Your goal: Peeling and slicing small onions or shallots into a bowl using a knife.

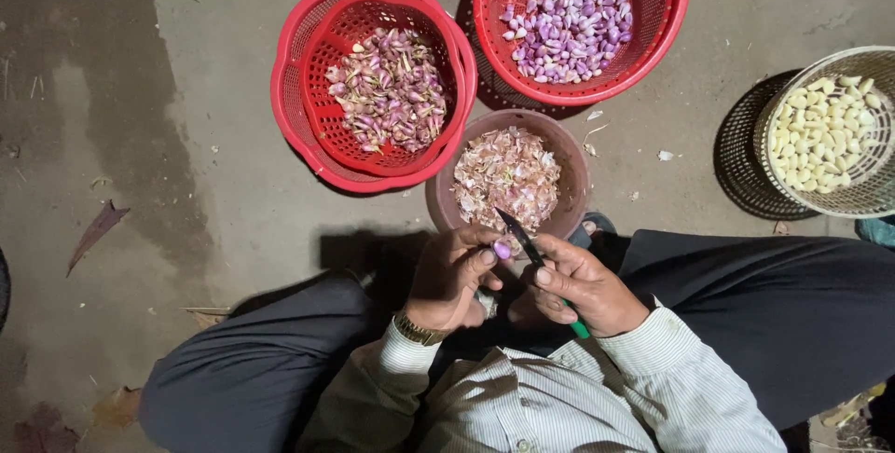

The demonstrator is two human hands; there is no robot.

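Observation:
My left hand (452,276) pinches a small purple shallot clove (502,250) between thumb and fingers. My right hand (583,285) grips a knife with a green handle (579,327); its dark blade (518,232) points up and left, touching the clove. Both hands hover just below a brown bowl (573,159) filled with pale pink skins. A gold watch (417,330) sits on my left wrist.
A double red basket (303,103) holds unpeeled cloves; another red basket (667,15) holds peeled purple ones. A white wicker basket (876,183) at right holds peeled pale garlic. My crossed legs in dark trousers (774,313) rest on the concrete floor.

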